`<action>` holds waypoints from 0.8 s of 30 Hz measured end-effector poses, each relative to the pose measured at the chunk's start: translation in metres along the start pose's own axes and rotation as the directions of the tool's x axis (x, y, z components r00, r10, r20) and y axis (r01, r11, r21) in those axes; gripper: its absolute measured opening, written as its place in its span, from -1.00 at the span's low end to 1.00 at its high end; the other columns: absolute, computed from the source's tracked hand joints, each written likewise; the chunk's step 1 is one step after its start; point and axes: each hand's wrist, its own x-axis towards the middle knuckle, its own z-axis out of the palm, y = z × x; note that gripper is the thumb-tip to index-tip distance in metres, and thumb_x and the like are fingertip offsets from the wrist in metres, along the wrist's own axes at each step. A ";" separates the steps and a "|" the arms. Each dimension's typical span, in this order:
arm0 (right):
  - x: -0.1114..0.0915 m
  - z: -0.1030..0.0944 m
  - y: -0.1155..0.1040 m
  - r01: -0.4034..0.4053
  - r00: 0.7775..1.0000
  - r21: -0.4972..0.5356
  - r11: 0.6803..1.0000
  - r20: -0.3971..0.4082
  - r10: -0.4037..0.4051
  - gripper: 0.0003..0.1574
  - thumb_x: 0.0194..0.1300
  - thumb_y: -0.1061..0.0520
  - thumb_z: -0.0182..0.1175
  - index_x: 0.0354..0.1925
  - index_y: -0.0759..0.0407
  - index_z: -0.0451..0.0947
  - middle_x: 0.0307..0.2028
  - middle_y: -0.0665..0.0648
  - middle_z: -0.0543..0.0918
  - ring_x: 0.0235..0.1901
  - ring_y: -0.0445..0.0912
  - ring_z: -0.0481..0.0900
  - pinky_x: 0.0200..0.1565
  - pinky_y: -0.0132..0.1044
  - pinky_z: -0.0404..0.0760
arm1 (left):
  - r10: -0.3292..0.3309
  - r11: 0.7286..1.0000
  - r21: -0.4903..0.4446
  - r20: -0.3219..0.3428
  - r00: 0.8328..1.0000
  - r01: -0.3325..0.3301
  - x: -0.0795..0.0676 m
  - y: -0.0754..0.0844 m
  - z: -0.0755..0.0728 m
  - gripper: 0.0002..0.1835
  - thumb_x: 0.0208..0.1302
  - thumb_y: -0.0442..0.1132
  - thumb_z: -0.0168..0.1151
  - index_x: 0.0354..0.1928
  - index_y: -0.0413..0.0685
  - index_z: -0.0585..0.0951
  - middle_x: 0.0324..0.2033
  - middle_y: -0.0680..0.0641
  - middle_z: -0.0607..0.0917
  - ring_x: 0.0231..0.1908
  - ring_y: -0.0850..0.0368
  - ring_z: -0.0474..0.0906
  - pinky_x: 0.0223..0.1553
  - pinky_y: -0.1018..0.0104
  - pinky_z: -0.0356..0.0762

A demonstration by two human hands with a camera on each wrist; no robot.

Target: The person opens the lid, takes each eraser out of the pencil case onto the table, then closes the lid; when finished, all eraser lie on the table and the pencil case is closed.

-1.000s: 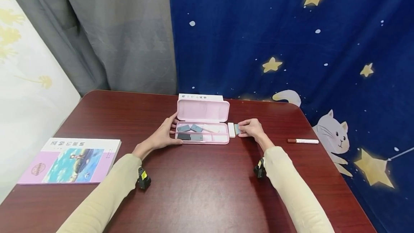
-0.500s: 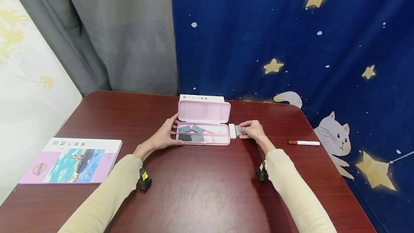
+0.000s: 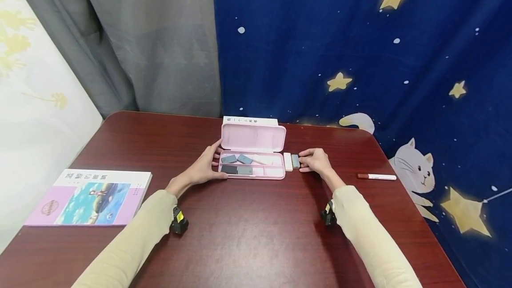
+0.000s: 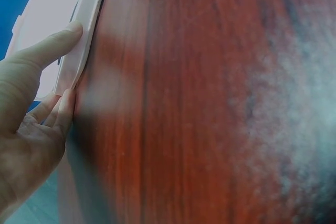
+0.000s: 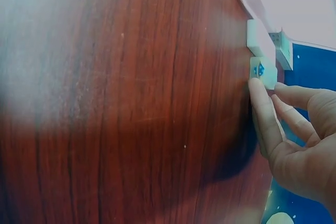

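An open pink pencil case (image 3: 254, 138) sits in the middle of the table, its lid tipped back. Inside lie several small grey, black and pale eraser-like blocks (image 3: 245, 170). My left hand (image 3: 201, 166) grips the case's left end, with the thumb on the front wall (image 4: 58, 43) and the other fingers around the side. Right of the case, a white eraser (image 3: 288, 162) and a blue-grey one (image 3: 295, 161) lie side by side. My right hand (image 3: 318, 162) has its fingertips at the right edge of the blue-grey eraser, whose end shows a small blue print (image 5: 261, 70).
A purple and white book (image 3: 90, 199) lies at the left of the dark red table (image 3: 248, 234). Behind the raised lid stands a white box-like item with printed characters (image 3: 250, 121). A marker with a brown cap (image 3: 376, 177) lies to the right. Curtains (image 3: 280, 48) hang at the far edge.
My right hand has drawn back slightly to the right, leaving more of the blue-grey eraser in sight. My left hand stays on the pencil case. The head view has shifted a little.
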 end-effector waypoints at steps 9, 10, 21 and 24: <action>-0.005 -0.001 -0.005 0.032 0.999 -0.021 0.999 0.007 -0.032 -0.66 0.23 0.44 0.20 -0.02 0.58 0.50 -0.38 0.37 0.66 -0.57 -0.04 0.62 -0.42 -0.14 0.71 | -0.008 1.000 -0.007 -0.001 1.000 0.008 0.000 0.000 -0.001 0.23 -0.15 -0.38 0.58 0.48 -0.28 -0.08 0.12 -0.39 0.30 0.09 -0.24 0.34 0.07 -0.03 0.51; -0.005 0.000 -0.006 0.038 0.999 -0.027 0.999 0.005 -0.038 -0.67 0.23 0.43 0.20 -0.02 0.58 0.51 -0.38 0.37 0.66 -0.57 -0.05 0.62 -0.43 -0.15 0.70 | -0.007 1.000 -0.005 -0.001 1.000 0.007 0.000 0.000 -0.001 0.23 -0.15 -0.38 0.58 0.48 -0.28 -0.08 0.12 -0.39 0.30 0.09 -0.24 0.34 0.07 -0.03 0.51; -0.010 0.032 -0.021 0.184 0.983 -0.139 0.973 0.007 -0.185 -0.76 0.20 0.39 0.26 -0.14 0.49 0.62 -0.33 0.42 0.68 -0.48 0.04 0.68 -0.36 -0.14 0.71 | -0.005 1.000 -0.005 0.006 1.000 0.005 0.000 -0.001 -0.001 0.22 -0.13 -0.39 0.57 0.48 -0.29 -0.09 0.13 -0.39 0.29 0.10 -0.25 0.32 0.08 -0.04 0.50; -0.013 0.043 -0.027 0.220 0.975 -0.190 0.957 0.027 -0.219 -0.79 0.18 0.36 0.28 -0.17 0.43 0.66 -0.36 0.36 0.70 -0.49 0.06 0.69 -0.35 -0.13 0.71 | -0.005 1.000 -0.007 0.007 1.000 0.005 0.001 -0.002 0.000 0.23 -0.14 -0.38 0.57 0.47 -0.29 -0.09 0.13 -0.40 0.29 0.10 -0.25 0.32 0.08 -0.04 0.50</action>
